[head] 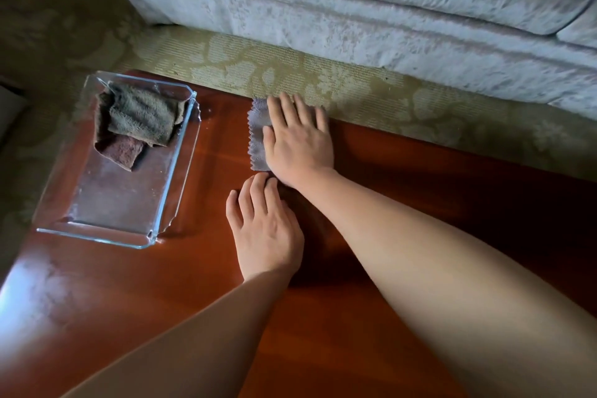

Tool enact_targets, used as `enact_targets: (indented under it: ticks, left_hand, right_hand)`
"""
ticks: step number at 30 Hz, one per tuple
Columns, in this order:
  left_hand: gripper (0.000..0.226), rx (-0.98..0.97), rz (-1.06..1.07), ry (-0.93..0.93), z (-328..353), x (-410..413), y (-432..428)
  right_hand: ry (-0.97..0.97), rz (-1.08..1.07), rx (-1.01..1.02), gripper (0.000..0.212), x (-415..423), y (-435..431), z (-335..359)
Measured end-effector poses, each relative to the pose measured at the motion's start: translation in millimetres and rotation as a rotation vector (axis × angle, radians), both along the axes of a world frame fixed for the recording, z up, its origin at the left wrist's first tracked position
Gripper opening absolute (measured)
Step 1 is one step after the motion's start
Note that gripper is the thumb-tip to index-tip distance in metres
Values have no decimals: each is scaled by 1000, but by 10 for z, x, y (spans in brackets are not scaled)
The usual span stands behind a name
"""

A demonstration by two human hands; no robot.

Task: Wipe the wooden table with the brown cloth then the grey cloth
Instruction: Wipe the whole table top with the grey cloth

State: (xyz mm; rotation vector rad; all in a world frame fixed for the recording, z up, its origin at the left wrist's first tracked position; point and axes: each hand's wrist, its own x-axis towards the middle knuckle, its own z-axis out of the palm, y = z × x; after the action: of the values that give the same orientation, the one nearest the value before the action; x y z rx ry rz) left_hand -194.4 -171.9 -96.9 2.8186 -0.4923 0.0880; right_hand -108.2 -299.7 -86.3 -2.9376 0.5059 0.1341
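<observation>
The right hand (298, 139) presses flat, fingers straight and slightly spread, on the grey cloth (258, 136) at centre frame, on the upper edge of the wooden table (420, 171). The left hand (266, 229) lies flat just below, gripping nothing, its fingertips at the cloth's lower corner. The brown cloth (139, 116), a thick looped terry, sits crumpled in the glass dish (93, 236) at left, so the first wipe appears done and the grey pass under way. The grey cloth looks thin and smooth with zigzag-cut edges. The table is glossy reddish wood.
</observation>
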Motion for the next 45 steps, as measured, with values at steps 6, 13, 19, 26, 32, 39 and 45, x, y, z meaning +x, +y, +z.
enact_targets:
  ticks: [6, 13, 19, 26, 32, 39, 45]
  left_hand:
    - [39, 0, -8, 9, 44, -2, -1]
    - [40, -25, -16, 31, 63, -9, 1]
    - [37, -92, -14, 18, 42, -7, 28]
    - [35, -271, -26, 23, 76, -17, 107]
    - [35, -406, -197, 175, 122, -2, 403]
    - [35, -199, -202, 104, 208, -520, 1473]
    - [43, 67, 119, 22, 63, -588, 2079]
  right_hand:
    - [1, -73, -37, 61, -812, -720, -13]
    - [60, -274, -93, 66, -2106, -1434, 17]
    - [28, -173, -108, 68, -1615, -484, -26]
    - [46, -6, -71, 66, -1717, -229, -26]
    - [98, -165, -103, 66, -2713, -649, 35]
    - [179, -268, -49, 77, -2487, -36, 103]
    - [99, 2, -29, 70, -1716, 1228, 76]
